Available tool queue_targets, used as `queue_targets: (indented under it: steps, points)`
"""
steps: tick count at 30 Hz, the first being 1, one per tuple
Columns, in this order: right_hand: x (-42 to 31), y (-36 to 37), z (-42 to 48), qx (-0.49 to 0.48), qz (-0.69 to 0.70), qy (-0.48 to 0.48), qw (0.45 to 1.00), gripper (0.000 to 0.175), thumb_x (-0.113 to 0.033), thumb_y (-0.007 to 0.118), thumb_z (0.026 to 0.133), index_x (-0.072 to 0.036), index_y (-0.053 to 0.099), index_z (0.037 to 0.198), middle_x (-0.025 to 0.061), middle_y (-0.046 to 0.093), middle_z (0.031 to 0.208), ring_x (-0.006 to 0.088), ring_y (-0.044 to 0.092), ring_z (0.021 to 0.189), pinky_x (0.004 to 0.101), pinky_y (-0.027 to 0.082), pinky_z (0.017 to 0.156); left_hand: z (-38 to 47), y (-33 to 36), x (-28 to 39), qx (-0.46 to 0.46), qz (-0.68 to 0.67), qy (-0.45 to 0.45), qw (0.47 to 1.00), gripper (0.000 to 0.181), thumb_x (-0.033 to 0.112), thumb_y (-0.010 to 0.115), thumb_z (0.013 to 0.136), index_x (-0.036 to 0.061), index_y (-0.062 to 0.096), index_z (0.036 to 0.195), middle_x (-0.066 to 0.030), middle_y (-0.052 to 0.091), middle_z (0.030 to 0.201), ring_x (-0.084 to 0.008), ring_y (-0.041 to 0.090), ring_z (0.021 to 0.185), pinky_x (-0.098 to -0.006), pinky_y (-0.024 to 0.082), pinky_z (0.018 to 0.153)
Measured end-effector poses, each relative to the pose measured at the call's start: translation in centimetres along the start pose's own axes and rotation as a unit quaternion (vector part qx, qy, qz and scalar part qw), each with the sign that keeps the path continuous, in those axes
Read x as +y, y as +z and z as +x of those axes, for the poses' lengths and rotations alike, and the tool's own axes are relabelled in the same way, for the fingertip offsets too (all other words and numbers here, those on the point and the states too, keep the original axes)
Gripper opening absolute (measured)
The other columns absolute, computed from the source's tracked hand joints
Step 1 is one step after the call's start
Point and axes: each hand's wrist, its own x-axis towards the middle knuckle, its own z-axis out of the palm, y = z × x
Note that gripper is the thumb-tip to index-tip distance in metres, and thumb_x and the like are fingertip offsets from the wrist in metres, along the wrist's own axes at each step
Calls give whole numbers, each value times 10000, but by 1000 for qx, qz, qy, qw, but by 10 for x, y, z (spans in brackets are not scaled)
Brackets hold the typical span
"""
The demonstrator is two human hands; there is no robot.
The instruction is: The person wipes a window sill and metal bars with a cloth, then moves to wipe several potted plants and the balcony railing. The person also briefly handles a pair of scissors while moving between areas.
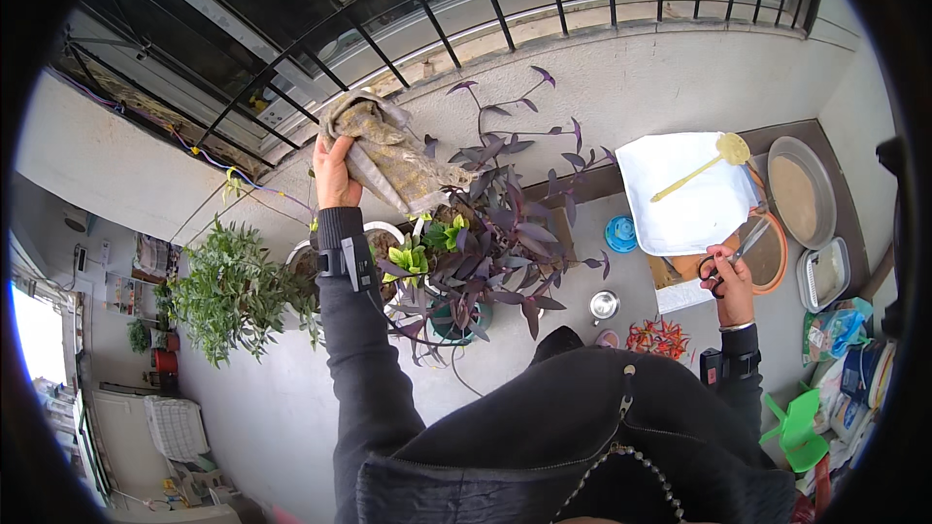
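Observation:
My left hand point(338, 173) grips a worn, frayed grey-and-yellow cloth point(397, 149) up by the window bars. Below and to the right of the cloth spreads a purple-leaved trailing plant point(502, 233), with a light green leafy plant point(408, 260) beside it. In my right hand point(732, 287) is a pair of scissors point(743, 251) with dark handles, its blades pointing up and away from me. Just beyond the scissors lies a white sheet-like cover point(677, 204), and a yellow fly swatter point(699, 171) rests on it.
Black metal window bars point(499, 4) run along the wall. Red chili peppers point(657, 339), a metal cup point(603, 305) and a blue round object point(621, 233) are on the floor. A bushy green plant point(226, 291) stands left; a green plastic chair point(797, 429) and round basins point(801, 193) stand right.

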Motion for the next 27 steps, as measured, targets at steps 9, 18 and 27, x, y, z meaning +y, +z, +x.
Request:
queue_targets:
  steps: [9,18,27]
  points:
    - [18,-32,16,67,14,17,998,183,-233,548,950,-92,628,1035,9,611,700,50,539,544,153,375,462,99,29,-94,25,456,172,873,447,-82,508,727,-42,569,1168,-149,666,1057,-264,642,952,-329,486,866]
    - [15,5,53,129,-27,32,991,161,-230,567,920,-91,601,994,-3,562,661,76,530,541,174,370,450,176,64,-176,-148,747,139,633,317,17,577,769,152,654,1045,-79,644,1054,-293,611,1009,-396,519,825]
    - [0,61,98,-6,-44,48,998,170,-189,565,912,-53,595,1009,5,536,675,102,549,569,206,393,458,165,29,-145,-195,732,153,634,398,36,568,742,137,630,1121,-125,663,995,-322,624,973,-427,510,791]
